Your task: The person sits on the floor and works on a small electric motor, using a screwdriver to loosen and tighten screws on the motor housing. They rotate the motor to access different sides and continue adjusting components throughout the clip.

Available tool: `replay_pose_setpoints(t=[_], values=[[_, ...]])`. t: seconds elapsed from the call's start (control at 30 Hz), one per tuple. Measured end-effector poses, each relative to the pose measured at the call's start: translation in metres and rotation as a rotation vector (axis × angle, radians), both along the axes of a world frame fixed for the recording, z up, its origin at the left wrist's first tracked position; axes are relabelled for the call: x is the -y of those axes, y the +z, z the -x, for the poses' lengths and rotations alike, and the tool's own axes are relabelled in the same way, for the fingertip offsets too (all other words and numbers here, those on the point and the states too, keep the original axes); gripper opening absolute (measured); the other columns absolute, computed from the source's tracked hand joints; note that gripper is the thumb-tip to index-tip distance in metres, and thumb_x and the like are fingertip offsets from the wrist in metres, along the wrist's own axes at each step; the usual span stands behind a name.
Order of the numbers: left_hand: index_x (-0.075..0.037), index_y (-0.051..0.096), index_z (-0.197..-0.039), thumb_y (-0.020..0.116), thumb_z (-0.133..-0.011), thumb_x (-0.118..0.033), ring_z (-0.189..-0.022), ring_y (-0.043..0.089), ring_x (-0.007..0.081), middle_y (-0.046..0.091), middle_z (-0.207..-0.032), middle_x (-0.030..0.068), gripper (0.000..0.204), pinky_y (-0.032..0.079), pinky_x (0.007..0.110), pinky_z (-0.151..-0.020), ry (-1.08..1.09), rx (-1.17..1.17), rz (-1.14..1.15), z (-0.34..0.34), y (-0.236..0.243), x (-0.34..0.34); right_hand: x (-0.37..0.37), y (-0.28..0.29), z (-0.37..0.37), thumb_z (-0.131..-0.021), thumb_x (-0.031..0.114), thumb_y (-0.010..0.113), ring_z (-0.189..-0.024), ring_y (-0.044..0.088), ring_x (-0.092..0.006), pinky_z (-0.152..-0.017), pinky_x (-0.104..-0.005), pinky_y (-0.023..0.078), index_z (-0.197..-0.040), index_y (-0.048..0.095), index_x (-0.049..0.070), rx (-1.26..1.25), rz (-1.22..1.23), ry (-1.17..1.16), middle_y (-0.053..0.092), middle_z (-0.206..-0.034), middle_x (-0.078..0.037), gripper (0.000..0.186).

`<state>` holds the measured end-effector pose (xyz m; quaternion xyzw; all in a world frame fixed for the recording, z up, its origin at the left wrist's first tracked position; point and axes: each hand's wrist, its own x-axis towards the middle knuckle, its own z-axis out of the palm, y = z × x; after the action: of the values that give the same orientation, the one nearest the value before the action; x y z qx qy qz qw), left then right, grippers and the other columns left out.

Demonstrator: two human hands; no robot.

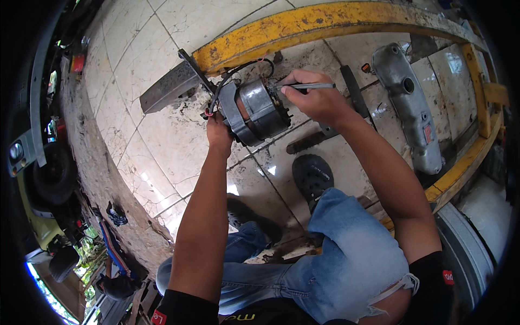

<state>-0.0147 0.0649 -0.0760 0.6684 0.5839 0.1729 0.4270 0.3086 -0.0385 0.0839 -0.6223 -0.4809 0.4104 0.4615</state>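
An alternator [260, 110] with a silvery ribbed housing and a copper-coloured middle band lies on its side over the tiled floor. My left hand [219, 131] is closed round its left end, with most of the fingers hidden. Between the fingers of my right hand [317, 100] is a slim grey metal rod-like tool [319, 85], too small to name by kind. Its tip reaches the alternator's right end, where small terminals show. A black cable [238, 69] loops over the top of the housing, ending in thin wires.
A yellow steel frame [303, 24] runs along the far side and down the right. An angled metal bracket [172, 86] lies left of the alternator. A grey engine valve cover [409, 108] and dark flat bars [355, 89] lie to the right. My shoes [312, 176] stand close by.
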Motion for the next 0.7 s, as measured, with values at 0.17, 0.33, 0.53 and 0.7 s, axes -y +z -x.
replay_pose_setpoints(t=[0.17, 0.33, 0.53, 0.7], values=[[-0.001, 0.055, -0.116, 0.042, -0.106, -0.027, -0.078, 0.063, 0.026, 0.064, -0.096, 0.0141, 0.03, 0.05, 0.041, -0.065, 0.407, 0.147, 0.386, -0.05, 0.04, 0.009, 0.001, 0.0, -0.021, -0.084, 0.016, 0.066, -0.069, 0.065, -0.0272, -0.066, -0.0353, 0.05, -0.091, 0.067, 0.001, 0.185, 0.104, 0.171, 0.067, -0.077, -0.016, 0.016], [-0.002, 0.055, -0.115, 0.041, -0.106, -0.026, -0.077, 0.063, 0.024, 0.064, -0.095, 0.013, 0.03, 0.051, 0.04, -0.062, 0.272, 0.173, 0.274, -0.057, 0.046, 0.016, 0.0, -0.018, -0.002, -0.084, 0.016, 0.067, -0.067, 0.065, -0.0317, -0.064, -0.0367, 0.051, -0.089, 0.066, 0.002, 0.093, -0.071, -0.033, 0.066, -0.076, -0.018, 0.015], [0.0, 0.057, -0.111, 0.042, -0.105, -0.028, -0.076, 0.062, 0.0246, 0.064, -0.09, 0.0133, 0.032, 0.049, 0.04, -0.064, 0.453, 0.133, 0.402, -0.062, 0.07, 0.012, -0.01, 0.013, -0.001, -0.082, 0.017, 0.067, -0.071, 0.065, -0.0335, -0.066, -0.0383, 0.051, -0.086, 0.066, 0.002, 0.108, 0.027, -0.018, 0.066, -0.077, -0.018, 0.016], [0.003, 0.059, -0.11, 0.042, -0.105, -0.03, -0.078, 0.062, 0.0286, 0.065, -0.091, 0.0163, 0.036, 0.048, 0.044, -0.071, 0.331, 0.04, 0.295, -0.057, 0.057, 0.01, -0.01, -0.007, -0.003, -0.086, 0.014, 0.065, -0.066, 0.058, -0.0228, -0.064, -0.0351, 0.048, -0.089, 0.064, 0.0, 0.259, -0.054, 0.122, 0.063, -0.073, -0.014, 0.015]])
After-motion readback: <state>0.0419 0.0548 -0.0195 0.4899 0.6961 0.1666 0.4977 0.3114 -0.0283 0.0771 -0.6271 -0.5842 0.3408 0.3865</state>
